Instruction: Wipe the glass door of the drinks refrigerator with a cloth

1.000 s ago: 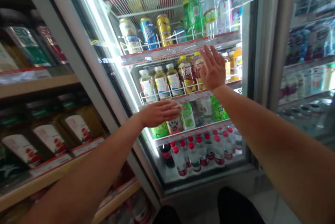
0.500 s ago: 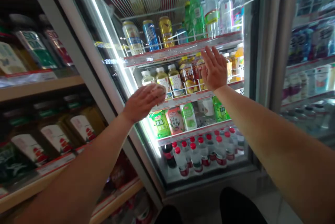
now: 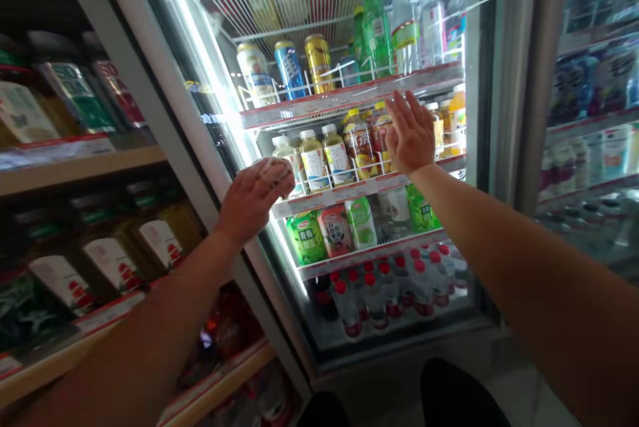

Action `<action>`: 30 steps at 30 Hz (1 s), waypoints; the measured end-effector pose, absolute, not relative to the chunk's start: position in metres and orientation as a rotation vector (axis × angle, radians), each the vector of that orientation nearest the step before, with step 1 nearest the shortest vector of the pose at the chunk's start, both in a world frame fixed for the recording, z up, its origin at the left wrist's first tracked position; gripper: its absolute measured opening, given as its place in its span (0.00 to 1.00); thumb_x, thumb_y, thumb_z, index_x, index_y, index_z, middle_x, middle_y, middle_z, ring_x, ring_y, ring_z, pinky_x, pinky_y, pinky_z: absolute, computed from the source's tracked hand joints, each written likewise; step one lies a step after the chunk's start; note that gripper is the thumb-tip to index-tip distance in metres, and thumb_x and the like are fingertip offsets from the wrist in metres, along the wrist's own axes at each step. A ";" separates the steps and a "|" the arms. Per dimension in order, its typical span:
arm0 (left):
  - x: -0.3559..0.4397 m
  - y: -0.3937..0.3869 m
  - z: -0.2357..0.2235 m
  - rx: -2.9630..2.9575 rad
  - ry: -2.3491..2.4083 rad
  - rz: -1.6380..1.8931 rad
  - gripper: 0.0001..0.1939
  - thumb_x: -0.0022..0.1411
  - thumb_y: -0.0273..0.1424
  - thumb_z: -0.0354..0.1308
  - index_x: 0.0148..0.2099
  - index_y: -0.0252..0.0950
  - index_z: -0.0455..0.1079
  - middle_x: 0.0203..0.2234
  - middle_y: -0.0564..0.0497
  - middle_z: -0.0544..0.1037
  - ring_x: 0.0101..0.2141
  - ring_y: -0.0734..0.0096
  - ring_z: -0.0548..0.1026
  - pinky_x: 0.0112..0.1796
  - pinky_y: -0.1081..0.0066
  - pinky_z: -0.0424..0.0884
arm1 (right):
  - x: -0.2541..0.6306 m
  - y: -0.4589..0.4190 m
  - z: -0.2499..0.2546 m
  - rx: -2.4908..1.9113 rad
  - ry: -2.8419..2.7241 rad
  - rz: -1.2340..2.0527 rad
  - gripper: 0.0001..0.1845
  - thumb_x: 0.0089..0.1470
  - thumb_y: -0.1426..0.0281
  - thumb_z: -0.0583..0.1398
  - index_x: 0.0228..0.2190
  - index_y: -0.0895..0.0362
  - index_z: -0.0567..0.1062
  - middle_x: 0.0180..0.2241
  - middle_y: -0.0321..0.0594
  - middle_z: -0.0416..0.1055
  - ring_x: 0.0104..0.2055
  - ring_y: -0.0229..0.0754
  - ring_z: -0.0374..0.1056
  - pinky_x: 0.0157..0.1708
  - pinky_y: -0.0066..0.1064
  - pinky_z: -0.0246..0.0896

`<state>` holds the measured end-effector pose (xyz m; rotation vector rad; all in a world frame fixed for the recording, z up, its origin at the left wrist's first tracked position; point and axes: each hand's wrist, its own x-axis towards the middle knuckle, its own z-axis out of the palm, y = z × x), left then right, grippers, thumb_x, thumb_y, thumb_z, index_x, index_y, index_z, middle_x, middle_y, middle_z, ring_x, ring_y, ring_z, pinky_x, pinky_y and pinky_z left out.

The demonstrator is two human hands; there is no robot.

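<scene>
My left hand (image 3: 247,204) is closed around a crumpled whitish cloth (image 3: 280,173), at the left side of the lit drinks fridge (image 3: 319,104). The cloth is partly hidden by my fingers, and its exact kind is hard to make out. With fingers stretched out and palm forward, my right hand (image 3: 412,134) rests at the fridge's glass front, in line with the middle shelf. Reflections show on this glass. Behind my hands stand pale-capped bottles (image 3: 313,159) and brown tea bottles with yellow caps (image 3: 358,141).
Cans (image 3: 318,64) and green bottles (image 3: 375,31) fill the upper shelf. Colourful pouches (image 3: 305,237) and red-capped bottles (image 3: 374,300) stand lower. Wooden shelves (image 3: 80,169) with large bottles are on the left; a metal door frame (image 3: 524,81) rises on the right.
My left hand has moved left and slightly up with the cloth, uncovering more of the pale-capped bottles. My right hand has stayed almost in place.
</scene>
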<state>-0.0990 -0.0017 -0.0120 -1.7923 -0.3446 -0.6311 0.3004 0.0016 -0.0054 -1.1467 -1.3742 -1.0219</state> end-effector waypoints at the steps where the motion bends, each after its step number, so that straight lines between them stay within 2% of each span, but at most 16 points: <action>1: -0.099 -0.004 -0.021 -1.813 -0.342 -0.593 0.26 0.76 0.20 0.53 0.71 0.40 0.63 0.67 0.43 0.68 0.74 0.49 0.48 0.68 0.44 0.61 | 0.300 0.001 -0.005 -1.146 -1.373 -1.021 0.35 0.64 0.69 0.49 0.71 0.55 0.60 0.73 0.38 0.51 0.77 0.48 0.44 0.74 0.52 0.45; 4: -0.098 -0.012 -0.049 -1.955 -0.145 -0.305 0.22 0.78 0.24 0.50 0.68 0.43 0.67 0.69 0.53 0.66 0.73 0.60 0.50 0.72 0.54 0.55 | 0.300 0.001 -0.005 -1.139 -1.375 -1.016 0.35 0.64 0.69 0.49 0.71 0.55 0.60 0.73 0.39 0.52 0.77 0.50 0.44 0.74 0.52 0.45; 6: -0.103 -0.014 -0.049 -2.021 -0.013 -0.137 0.21 0.78 0.24 0.49 0.67 0.45 0.68 0.69 0.59 0.66 0.72 0.65 0.55 0.72 0.60 0.54 | 0.300 0.001 -0.005 -1.140 -1.379 -1.016 0.36 0.63 0.69 0.48 0.71 0.56 0.61 0.73 0.40 0.52 0.77 0.50 0.44 0.74 0.52 0.45; 9: -0.113 -0.013 -0.020 -1.956 -0.117 -0.272 0.22 0.77 0.22 0.51 0.68 0.42 0.67 0.67 0.52 0.69 0.72 0.60 0.56 0.71 0.55 0.57 | 0.300 0.001 -0.004 -1.146 -1.371 -1.010 0.36 0.63 0.68 0.47 0.70 0.56 0.62 0.73 0.40 0.52 0.77 0.49 0.44 0.74 0.51 0.46; 11: -0.118 -0.011 -0.004 -1.844 -0.249 -0.465 0.22 0.76 0.21 0.54 0.68 0.41 0.67 0.66 0.47 0.71 0.73 0.56 0.53 0.70 0.52 0.59 | 0.300 0.001 -0.005 -1.142 -1.368 -1.002 0.36 0.63 0.68 0.47 0.70 0.55 0.62 0.73 0.39 0.52 0.77 0.49 0.44 0.74 0.52 0.45; 13: -0.117 -0.011 -0.006 -1.781 -0.336 -0.577 0.22 0.75 0.20 0.55 0.67 0.39 0.68 0.66 0.43 0.70 0.74 0.52 0.49 0.70 0.49 0.59 | 0.299 0.001 -0.005 -1.136 -1.369 -0.998 0.35 0.63 0.68 0.47 0.70 0.56 0.62 0.73 0.38 0.52 0.77 0.49 0.44 0.74 0.53 0.45; 15: -0.113 -0.014 -0.025 -1.849 -0.313 -0.517 0.21 0.76 0.21 0.54 0.67 0.39 0.69 0.66 0.44 0.69 0.74 0.51 0.48 0.71 0.49 0.57 | 0.299 0.000 -0.005 -1.131 -1.370 -0.998 0.35 0.64 0.68 0.47 0.70 0.56 0.62 0.73 0.38 0.52 0.77 0.49 0.45 0.74 0.53 0.45; 17: -0.107 -0.017 -0.043 -1.986 -0.163 -0.315 0.21 0.77 0.22 0.51 0.66 0.42 0.70 0.67 0.51 0.69 0.73 0.57 0.53 0.72 0.53 0.55 | 0.299 0.000 -0.005 -1.127 -1.373 -0.995 0.35 0.64 0.68 0.47 0.70 0.56 0.62 0.73 0.38 0.52 0.77 0.49 0.45 0.74 0.51 0.45; 20: -0.101 -0.015 -0.040 -2.116 -0.003 -0.101 0.22 0.78 0.23 0.50 0.68 0.46 0.69 0.68 0.56 0.67 0.71 0.63 0.59 0.73 0.58 0.54 | 0.299 0.000 -0.006 -1.119 -1.370 -0.997 0.34 0.65 0.67 0.47 0.70 0.56 0.62 0.73 0.39 0.53 0.76 0.50 0.45 0.74 0.51 0.44; 24: -0.090 -0.006 -0.003 -2.039 -0.232 -0.450 0.28 0.76 0.19 0.51 0.70 0.48 0.66 0.68 0.51 0.68 0.72 0.57 0.56 0.71 0.51 0.58 | 0.299 0.000 -0.005 -1.115 -1.377 -0.991 0.35 0.64 0.68 0.47 0.70 0.57 0.63 0.72 0.40 0.54 0.76 0.51 0.46 0.74 0.53 0.45; 27: -0.072 -0.003 -0.007 -1.905 -0.338 -0.682 0.26 0.76 0.20 0.52 0.70 0.45 0.65 0.66 0.46 0.69 0.73 0.52 0.52 0.69 0.45 0.61 | 0.300 0.001 -0.004 -1.113 -1.372 -1.015 0.35 0.63 0.68 0.47 0.70 0.57 0.63 0.72 0.41 0.54 0.76 0.50 0.47 0.73 0.53 0.46; 30: -0.052 -0.002 -0.022 -1.982 -0.065 -0.414 0.21 0.77 0.22 0.53 0.68 0.43 0.68 0.67 0.50 0.69 0.71 0.55 0.57 0.68 0.50 0.63 | 0.300 0.003 -0.005 -1.111 -1.354 -1.045 0.35 0.63 0.67 0.46 0.69 0.56 0.63 0.72 0.39 0.54 0.76 0.49 0.48 0.73 0.52 0.47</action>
